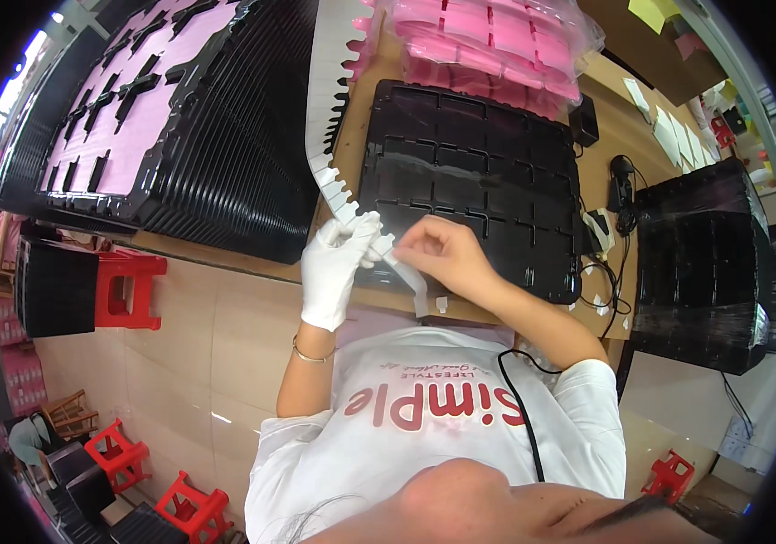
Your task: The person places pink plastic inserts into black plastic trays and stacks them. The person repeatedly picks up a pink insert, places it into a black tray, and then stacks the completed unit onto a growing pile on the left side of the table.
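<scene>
My left hand, in a white glove, has its fingers curled closed around a long white strip with notched tabs. The strip runs up and away from the hand along the table, where dark and pink gaps show between its tabs. Below the glove its translucent tail hangs toward my shirt. My bare right hand is just right of the glove, thumb and fingers pinched together at the strip's edge. Whatever sits between those fingertips is too small to make out. Beneath and behind both hands lies a black compartmented plastic tray.
Left of the hands rises a tall stack of black trays, with pink sheets on top. Bagged pink trays lie at the back. A film-wrapped black stack stands right, past cables. Red stools stand on the floor.
</scene>
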A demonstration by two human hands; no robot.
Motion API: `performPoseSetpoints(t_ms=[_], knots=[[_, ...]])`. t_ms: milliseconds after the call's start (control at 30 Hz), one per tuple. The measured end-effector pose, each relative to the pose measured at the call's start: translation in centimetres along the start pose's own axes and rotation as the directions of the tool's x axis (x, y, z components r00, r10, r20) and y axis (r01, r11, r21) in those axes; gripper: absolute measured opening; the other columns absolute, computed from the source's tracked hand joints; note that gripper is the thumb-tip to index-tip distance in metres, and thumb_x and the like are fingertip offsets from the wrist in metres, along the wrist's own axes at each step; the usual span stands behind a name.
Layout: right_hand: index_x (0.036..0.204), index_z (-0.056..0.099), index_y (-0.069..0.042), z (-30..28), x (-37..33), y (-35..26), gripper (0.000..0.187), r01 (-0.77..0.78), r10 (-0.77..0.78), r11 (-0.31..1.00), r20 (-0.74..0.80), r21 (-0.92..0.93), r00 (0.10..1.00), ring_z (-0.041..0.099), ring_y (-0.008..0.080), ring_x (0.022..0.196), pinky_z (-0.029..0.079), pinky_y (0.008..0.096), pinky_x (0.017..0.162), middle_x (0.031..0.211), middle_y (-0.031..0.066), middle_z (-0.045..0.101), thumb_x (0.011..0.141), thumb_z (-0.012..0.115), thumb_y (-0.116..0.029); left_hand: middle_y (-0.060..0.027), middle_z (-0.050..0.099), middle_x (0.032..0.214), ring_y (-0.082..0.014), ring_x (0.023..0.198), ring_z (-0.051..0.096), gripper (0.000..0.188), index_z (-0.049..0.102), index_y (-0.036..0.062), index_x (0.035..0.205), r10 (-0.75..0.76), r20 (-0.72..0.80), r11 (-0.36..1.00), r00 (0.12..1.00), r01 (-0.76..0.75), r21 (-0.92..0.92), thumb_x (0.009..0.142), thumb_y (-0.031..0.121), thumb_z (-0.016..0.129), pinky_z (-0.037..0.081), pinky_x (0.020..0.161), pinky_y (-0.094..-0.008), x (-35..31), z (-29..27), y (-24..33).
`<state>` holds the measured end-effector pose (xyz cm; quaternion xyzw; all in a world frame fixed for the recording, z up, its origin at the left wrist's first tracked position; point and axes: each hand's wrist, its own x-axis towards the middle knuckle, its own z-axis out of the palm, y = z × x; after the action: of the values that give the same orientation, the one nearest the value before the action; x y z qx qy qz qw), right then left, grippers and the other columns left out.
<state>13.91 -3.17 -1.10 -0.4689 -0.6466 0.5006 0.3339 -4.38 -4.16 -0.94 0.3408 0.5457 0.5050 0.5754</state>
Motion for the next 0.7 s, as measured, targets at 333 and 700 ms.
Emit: performPoseSetpoints(t_ms=[333,700], knots=[[0.083,0.07,-0.006,-0.7,2.3,0.0,0.009,0.157,-0.135,0.966,0.116,-0.208,0.984,0.05,0.0094,0.06,0.04,0.0254,0.054,0.074,0.0028,0.056,0.079,0.075,-0.012,-0.0014,0.068,0.084,-0.0039,0.065,0.058,0.015,0.068,0.002,0.097,0.005,-0.096,0.998,0.995,0.001,0.068,0.091,0.016,0.069,0.044,0.057,-0.0182,-0.9,-3.5,-1.2],[0.076,0.064,-0.002,1.2,3.5,1.1,0.011,0.124,-0.145,0.798,0.011,-0.59,0.989,0.062,0.027,0.065,0.05,0.0386,0.063,0.072,0.0112,0.061,0.072,0.066,-0.012,-0.001,0.069,0.089,-0.0034,0.068,0.06,0.022,0.068,0.0019,0.106,-0.063,-0.014,0.995,0.998,0.064,0.074,0.09,0.017,0.07,0.045,0.059,-0.0183,-1.1,-3.5,-1.4]])
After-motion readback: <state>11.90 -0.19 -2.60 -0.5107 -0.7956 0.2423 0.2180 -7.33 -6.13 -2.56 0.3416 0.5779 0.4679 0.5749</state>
